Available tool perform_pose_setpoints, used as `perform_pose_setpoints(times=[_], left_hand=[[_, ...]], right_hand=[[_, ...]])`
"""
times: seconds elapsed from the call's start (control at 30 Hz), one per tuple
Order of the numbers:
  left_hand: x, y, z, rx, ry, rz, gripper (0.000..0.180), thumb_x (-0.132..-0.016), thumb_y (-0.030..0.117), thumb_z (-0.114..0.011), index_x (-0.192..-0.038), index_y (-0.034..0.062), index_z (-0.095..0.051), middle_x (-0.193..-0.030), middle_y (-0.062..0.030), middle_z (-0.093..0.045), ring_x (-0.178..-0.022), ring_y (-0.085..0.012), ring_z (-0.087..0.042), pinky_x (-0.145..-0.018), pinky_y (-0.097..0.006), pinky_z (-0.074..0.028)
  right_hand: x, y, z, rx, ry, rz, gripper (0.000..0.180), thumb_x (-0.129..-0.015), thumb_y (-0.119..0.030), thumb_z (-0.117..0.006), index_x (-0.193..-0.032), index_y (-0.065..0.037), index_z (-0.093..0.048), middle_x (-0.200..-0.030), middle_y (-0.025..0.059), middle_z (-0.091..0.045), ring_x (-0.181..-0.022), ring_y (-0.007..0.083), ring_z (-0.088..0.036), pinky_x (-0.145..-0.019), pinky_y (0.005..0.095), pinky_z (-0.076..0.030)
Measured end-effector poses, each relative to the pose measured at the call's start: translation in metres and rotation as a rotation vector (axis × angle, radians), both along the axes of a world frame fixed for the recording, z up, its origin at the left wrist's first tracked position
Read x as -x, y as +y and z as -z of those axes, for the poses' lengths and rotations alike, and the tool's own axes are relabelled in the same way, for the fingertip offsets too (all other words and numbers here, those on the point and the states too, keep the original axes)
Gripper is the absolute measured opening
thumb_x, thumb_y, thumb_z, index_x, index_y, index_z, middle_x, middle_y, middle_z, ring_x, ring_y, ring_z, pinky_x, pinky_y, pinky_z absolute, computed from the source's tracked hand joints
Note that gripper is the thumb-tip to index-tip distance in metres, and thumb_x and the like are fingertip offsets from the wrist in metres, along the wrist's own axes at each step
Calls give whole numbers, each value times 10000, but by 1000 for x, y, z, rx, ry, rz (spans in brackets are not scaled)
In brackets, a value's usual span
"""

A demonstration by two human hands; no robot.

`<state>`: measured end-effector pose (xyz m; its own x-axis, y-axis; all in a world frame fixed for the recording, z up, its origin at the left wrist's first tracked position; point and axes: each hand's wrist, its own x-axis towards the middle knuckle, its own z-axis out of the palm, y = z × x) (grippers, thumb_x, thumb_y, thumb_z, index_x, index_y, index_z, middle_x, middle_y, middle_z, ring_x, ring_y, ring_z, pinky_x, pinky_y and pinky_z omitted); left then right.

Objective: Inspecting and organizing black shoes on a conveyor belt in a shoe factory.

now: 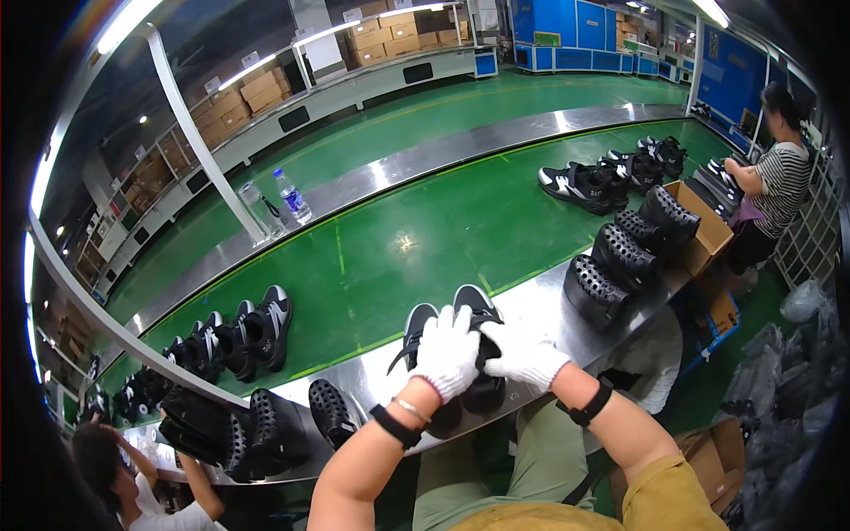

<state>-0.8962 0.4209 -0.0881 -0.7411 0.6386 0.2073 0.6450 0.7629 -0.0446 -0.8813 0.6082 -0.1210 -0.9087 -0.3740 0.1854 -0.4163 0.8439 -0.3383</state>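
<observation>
A pair of black sneakers with grey toe caps lies on the metal ledge in front of me, toes pointing away. My left hand (447, 350), in a white knit glove, lies across the left sneaker (420, 322) and reaches over to the upper of the right sneaker (475, 303). Its fingers press against that upper, partly covering the laces. From the other side, my right hand (524, 356), gloved the same way, closes its bent fingers on the right sneaker near the opening. A dark lace or strap sticks out left of the left sneaker. What lies between the fingertips is hidden.
Black perforated clog-like pieces (333, 412) stand left on the ledge, more (595, 288) at right beside a cardboard box (704, 232). Sneakers (268, 329) line the green belt (381, 257). Two bottles (290, 196) stand on the far rail. Co-workers are at left and right.
</observation>
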Motion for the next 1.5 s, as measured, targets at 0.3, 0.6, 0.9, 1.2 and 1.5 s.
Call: perform_pose_setpoints(times=[0.3,0.6,0.9,1.2,1.5], left_hand=[[44,-18,15,-298,-417,-3,272,-888,223,-601,-998,-12,-684,-1016,-197,-676,-893,-361,-682,-803,-448,-559],[47,-18,11,-445,-673,-172,301,-925,252,-574,-1058,-8,-644,-850,-177,-648,-719,-327,-666,-664,-426,-543],[19,-13,18,-415,-228,-37,330,-855,305,-761,-1063,52,-722,-1136,-157,-675,-1058,-363,-653,-930,-447,-537],[15,-8,15,-390,-151,-15,562,-781,432,-830,-1206,83,-717,-1327,-166,-618,-1243,-358,-574,-1067,-453,-479],[18,-9,19,-360,-193,-36,599,-751,442,-850,-1210,77,-724,-1365,-180,-605,-1270,-369,-557,-1103,-452,-457]], right_hand=[[37,12,10,283,-194,-39,307,-932,-199,-531,-1169,-47,-653,-1028,205,-683,-1010,379,-651,-926,449,-510],[54,13,30,444,-226,-52,344,-977,-244,-543,-1241,-46,-641,-1156,212,-669,-1107,392,-629,-982,445,-502],[-47,59,2,268,143,-10,401,-912,-192,-719,-1273,-33,-648,-1188,207,-670,-1155,395,-633,-1011,444,-515],[-36,192,-57,-189,257,294,350,-831,-87,-677,-1165,-191,-690,-1140,161,-602,-1025,376,-626,-880,464,-546],[-12,189,-50,-482,176,217,169,-925,-179,-581,-1080,-166,-647,-1025,146,-593,-945,335,-649,-799,466,-559]])
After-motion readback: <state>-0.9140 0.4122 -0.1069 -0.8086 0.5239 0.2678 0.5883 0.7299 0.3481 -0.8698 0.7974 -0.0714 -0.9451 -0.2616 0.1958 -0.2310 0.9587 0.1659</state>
